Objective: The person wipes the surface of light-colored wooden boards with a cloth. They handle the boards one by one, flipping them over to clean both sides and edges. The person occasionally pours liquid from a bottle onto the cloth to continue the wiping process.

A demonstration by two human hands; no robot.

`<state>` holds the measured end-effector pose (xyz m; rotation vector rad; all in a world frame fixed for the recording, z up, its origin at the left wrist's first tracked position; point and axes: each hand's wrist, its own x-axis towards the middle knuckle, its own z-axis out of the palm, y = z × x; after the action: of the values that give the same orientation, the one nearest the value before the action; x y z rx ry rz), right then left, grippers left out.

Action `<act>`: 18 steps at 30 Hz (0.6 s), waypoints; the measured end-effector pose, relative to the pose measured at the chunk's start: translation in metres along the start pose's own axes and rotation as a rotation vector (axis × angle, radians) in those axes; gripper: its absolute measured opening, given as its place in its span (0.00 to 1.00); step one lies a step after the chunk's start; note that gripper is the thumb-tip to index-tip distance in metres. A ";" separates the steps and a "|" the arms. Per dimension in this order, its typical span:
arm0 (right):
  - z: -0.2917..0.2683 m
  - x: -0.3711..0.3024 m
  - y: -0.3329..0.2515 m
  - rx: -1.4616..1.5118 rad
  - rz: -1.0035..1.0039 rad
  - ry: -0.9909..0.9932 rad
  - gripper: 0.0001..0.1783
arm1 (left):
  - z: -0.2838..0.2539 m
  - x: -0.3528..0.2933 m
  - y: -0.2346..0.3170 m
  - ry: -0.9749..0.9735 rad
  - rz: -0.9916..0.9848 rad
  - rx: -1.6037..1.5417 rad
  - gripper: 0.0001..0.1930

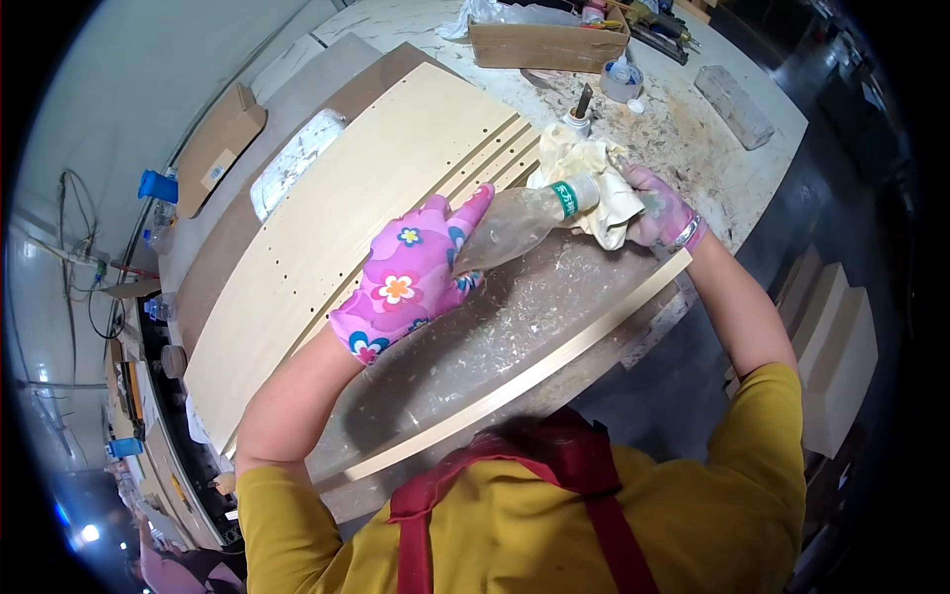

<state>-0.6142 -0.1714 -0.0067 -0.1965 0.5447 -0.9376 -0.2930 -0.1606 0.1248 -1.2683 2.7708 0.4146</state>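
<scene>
A translucent plastic bottle [510,226] with a green band lies tilted in my left hand [401,277], which wears a pink flowered glove. The bottle's narrower end points right, against a crumpled cream cloth [616,203]. My right hand [661,205], in a pink glove with a bracelet at the wrist, grips the cloth's right side; some of its fingers are hidden by the folds. A long thin wooden strip [515,381] runs along the near table edge, its far end below my right wrist. Pale wooden panels [327,233] with small drilled holes lie stacked at left.
Behind the cloth stands a small white bottle [577,121] with a dark brush-like tool in it. Beyond are a tape roll [621,81], a cardboard box [549,45] of tools and a grey block [733,106]. Shavings dot the worktable [475,337]. Boards [826,346] stand at right.
</scene>
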 end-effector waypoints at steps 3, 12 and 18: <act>0.004 0.002 0.016 -0.004 0.002 0.020 0.26 | -0.005 -0.001 0.003 0.105 0.098 0.263 0.43; 0.002 0.004 0.044 0.204 -0.059 -0.003 0.24 | -0.039 0.014 0.008 0.178 0.241 0.669 0.36; -0.011 0.003 0.046 0.252 -0.015 -0.223 0.24 | -0.052 0.014 0.018 0.183 0.329 0.760 0.34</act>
<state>-0.5863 -0.1462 -0.0353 -0.0763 0.2173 -0.9754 -0.3130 -0.1733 0.1759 -0.6928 2.8082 -0.7191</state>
